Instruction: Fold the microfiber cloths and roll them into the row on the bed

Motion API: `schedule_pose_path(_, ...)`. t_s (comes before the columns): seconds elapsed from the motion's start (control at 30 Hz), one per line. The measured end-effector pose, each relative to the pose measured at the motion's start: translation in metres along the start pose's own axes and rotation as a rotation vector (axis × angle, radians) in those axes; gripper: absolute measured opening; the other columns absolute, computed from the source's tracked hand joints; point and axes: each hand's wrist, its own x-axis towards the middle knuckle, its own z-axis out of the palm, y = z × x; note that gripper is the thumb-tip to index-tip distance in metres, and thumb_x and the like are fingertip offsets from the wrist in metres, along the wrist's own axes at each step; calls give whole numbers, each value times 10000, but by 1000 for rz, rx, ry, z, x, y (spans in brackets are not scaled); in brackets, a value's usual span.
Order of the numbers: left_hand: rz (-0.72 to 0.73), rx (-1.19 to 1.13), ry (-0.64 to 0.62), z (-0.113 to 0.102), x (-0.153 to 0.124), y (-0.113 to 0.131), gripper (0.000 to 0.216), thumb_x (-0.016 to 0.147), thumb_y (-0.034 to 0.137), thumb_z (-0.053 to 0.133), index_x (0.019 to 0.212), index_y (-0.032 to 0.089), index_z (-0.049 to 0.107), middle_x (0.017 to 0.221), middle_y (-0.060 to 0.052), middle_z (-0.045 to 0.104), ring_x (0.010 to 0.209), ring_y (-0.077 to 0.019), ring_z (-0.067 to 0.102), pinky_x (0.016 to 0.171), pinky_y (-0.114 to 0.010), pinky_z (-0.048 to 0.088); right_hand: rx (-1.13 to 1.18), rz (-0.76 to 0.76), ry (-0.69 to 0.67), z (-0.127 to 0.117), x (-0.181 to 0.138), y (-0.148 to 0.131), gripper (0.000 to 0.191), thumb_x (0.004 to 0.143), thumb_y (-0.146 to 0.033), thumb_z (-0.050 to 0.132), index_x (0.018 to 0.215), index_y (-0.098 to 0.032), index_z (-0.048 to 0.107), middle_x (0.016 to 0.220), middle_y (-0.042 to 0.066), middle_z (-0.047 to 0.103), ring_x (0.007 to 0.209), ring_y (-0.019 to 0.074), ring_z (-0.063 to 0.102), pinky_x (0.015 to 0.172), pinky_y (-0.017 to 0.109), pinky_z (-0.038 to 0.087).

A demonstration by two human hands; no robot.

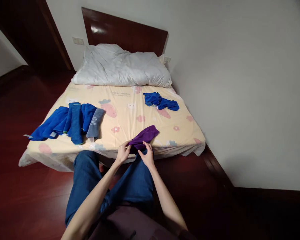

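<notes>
A purple cloth (145,136) lies partly on the near edge of the bed, its near end raised between my hands. My left hand (123,152) pinches its left corner. On the cloth's near right side, my right hand (147,155) has thumb and fingers closed on the edge. Left of my hands is a row of rolled or folded towels: several blue towels (62,121), a darker teal-blue one (76,123) and a grey one (96,124) with pale lettering. Farther right, two crumpled blue cloths (161,101) lie together.
The bed's yellow sheet (125,116) carries strawberry and flower prints. A white quilt or pillow (120,66) is heaped against the dark wooden headboard (125,31). A white wall (240,83) stands along the right; dark red flooring (22,186) shows at left.
</notes>
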Motion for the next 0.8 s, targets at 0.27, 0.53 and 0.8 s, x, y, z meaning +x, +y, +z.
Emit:
schedule_pose_path(0.27, -168, -351, 61, -47, 7, 29, 370, 847, 435, 560, 1109, 182, 627, 1037, -65, 678, 912, -187, 630, 799, -332, 546, -145, 49, -121, 7, 30, 10, 363, 805, -117, 493, 1064, -169, 741, 1123, 125, 724, 1117, 268, 647, 1073, 445, 478)
schedule_pose_path(0.53, 100, 187, 199, -119, 5, 62, 336, 981, 375, 394, 1135, 187, 627, 1154, -72, 697, 1131, -217, 622, 1051, -358, 453, 11, -51, 173, -45, 69, -71, 297, 914, -291, 458, 999, -153, 707, 980, 97, 734, 922, 221, 668, 889, 343, 532)
schedule_pose_path(0.8, 333, 716, -65, -142, -26, 90, 392, 978, 506, 538, 1223, 209, 615, 1041, -75, 716, 916, -242, 694, 818, -326, 524, 25, -128, 155, -78, 71, -147, 247, 934, -357, 535, 853, -165, 669, 782, 30, 645, 727, 169, 589, 706, 268, 480)
